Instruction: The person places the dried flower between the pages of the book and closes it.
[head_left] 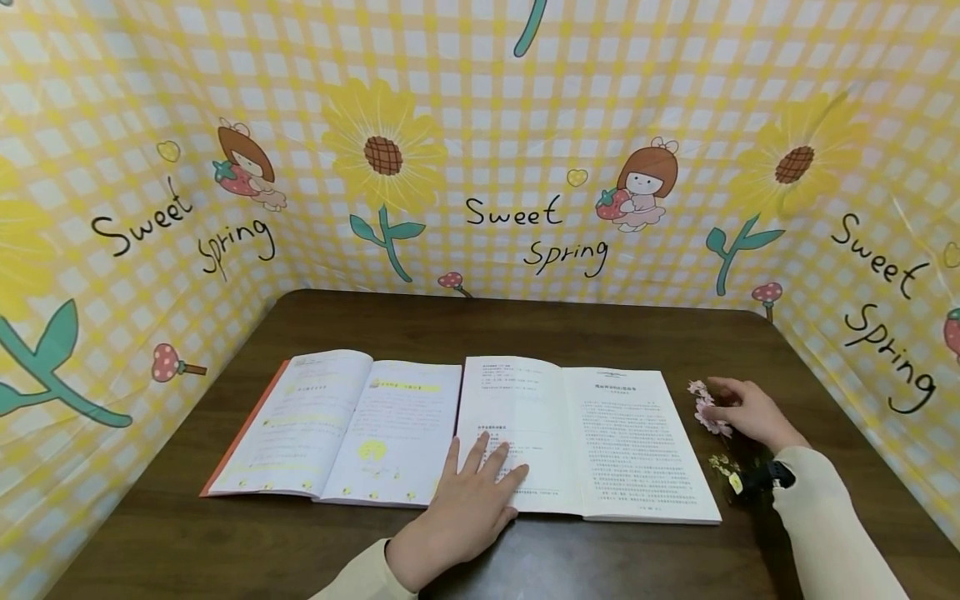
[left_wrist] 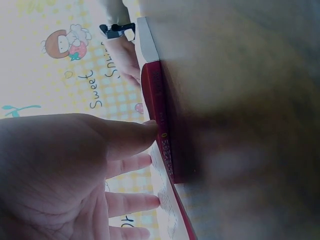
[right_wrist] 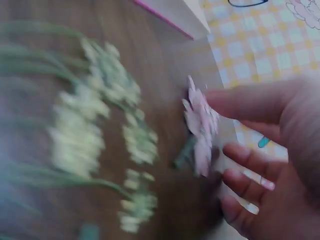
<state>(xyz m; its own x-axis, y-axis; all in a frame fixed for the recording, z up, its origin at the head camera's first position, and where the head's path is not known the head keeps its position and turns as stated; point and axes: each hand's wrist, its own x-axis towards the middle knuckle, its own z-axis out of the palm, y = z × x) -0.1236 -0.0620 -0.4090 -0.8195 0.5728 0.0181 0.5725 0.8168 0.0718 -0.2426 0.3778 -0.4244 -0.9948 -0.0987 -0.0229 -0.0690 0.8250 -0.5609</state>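
My left hand [head_left: 468,508] lies with spread fingers on the left page of the right-hand open book [head_left: 645,450]. In the left wrist view, the thumb of that hand [left_wrist: 55,165] is at the book's red spine [left_wrist: 159,115]. At the right, my right hand [head_left: 753,412] is at a sprig of pink flowers [head_left: 708,410] lying on the table. Its thumb is at the pink blossoms [right_wrist: 202,130] in the right wrist view, the other fingers loosely bent and apart from it. Pale yellow flowers [right_wrist: 80,135] on green stems lie beside them, blurred.
Another open book [head_left: 292,425] with a red cover edge lies left of the first, their edges close together. The dark wooden table [head_left: 525,325] is bordered by a yellow checked cloth [head_left: 480,125] at the back and sides. A dark wrist strap [head_left: 765,477] partly hides the yellow flowers.
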